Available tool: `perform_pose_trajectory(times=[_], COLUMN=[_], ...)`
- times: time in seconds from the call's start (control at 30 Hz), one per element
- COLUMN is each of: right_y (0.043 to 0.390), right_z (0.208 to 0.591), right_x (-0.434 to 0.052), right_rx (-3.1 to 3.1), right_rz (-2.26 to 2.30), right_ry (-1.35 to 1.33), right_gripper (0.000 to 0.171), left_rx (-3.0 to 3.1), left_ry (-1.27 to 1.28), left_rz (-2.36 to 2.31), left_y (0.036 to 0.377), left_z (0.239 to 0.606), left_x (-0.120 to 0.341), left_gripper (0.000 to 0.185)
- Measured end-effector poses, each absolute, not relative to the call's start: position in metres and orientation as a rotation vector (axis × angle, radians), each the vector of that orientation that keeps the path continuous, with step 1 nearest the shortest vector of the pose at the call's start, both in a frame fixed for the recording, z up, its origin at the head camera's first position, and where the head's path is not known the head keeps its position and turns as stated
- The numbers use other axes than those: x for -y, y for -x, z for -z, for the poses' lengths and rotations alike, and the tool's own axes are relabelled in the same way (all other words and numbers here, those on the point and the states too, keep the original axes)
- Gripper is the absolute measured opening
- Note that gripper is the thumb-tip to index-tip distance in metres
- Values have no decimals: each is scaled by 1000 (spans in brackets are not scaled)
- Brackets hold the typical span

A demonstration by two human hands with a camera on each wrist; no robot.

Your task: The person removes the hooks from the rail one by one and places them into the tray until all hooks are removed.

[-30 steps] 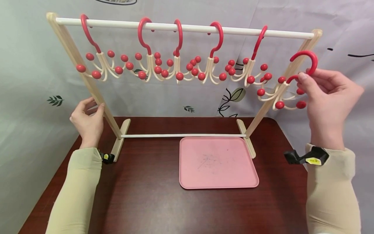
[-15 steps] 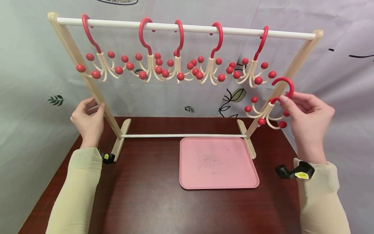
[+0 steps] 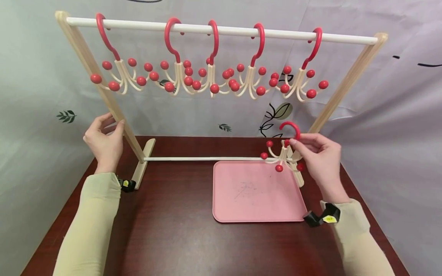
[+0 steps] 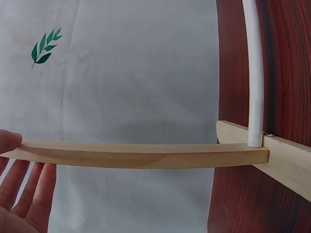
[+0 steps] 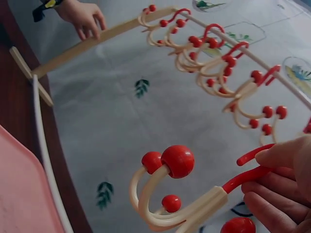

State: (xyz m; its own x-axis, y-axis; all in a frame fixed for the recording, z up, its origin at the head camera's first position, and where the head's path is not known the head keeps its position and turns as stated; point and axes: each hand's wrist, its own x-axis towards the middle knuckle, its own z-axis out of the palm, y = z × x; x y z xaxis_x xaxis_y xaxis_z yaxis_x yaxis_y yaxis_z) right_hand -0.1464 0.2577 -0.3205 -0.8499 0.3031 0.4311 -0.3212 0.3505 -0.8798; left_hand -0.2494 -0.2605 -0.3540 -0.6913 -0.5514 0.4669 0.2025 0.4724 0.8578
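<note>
A wooden rack (image 3: 348, 78) with a white top rail (image 3: 345, 38) stands on a dark red table (image 3: 165, 237). Several hangers (image 3: 177, 74) with red hooks and red-balled cream prongs hang from the rail. My right hand (image 3: 293, 142) pinches one more such hanger (image 3: 281, 153) by its red hook, low over the far right corner of a pink tray (image 3: 255, 199). The right wrist view shows this hanger (image 5: 194, 208) close up, my fingers (image 5: 279, 155) on its hook. My left hand (image 3: 115, 124) holds the rack's left leg (image 3: 100, 84) between thumb and fingers, as the left wrist view shows (image 4: 146, 155).
A white lower bar (image 3: 207, 158) joins the rack's two feet just behind the tray. A pale printed cloth (image 3: 397, 126) hangs behind and to the sides of the table. Bare tabletop lies in front of the tray and to its left.
My right hand has carried the hanger down and to the left, from beside the rack's right post to just above the tray's far right corner. The left hand has stayed on the leg.
</note>
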Motion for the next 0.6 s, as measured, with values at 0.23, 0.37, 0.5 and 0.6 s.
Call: perform_pose_trajectory(times=[0.23,0.37,0.5,0.6], right_y=[155,159,165,170], right_z=[344,355,368,379], right_x=[-234,-219,-205,-195], right_rx=[2193,2217,2245,2275], right_rz=[-1601,-1682,-1744,-1770], right_ry=[-123,-190,-248,-251], right_gripper=[28,27,26,25], left_rx=[1967,1964,1960,1961], left_ry=[-283,-277,-276,-279], left_rz=[1282,1275,1275,1279], left_y=[250,250,251,251], left_z=[354,355,356,356], left_x=[260,260,260,260], left_gripper=[32,31,31,31])
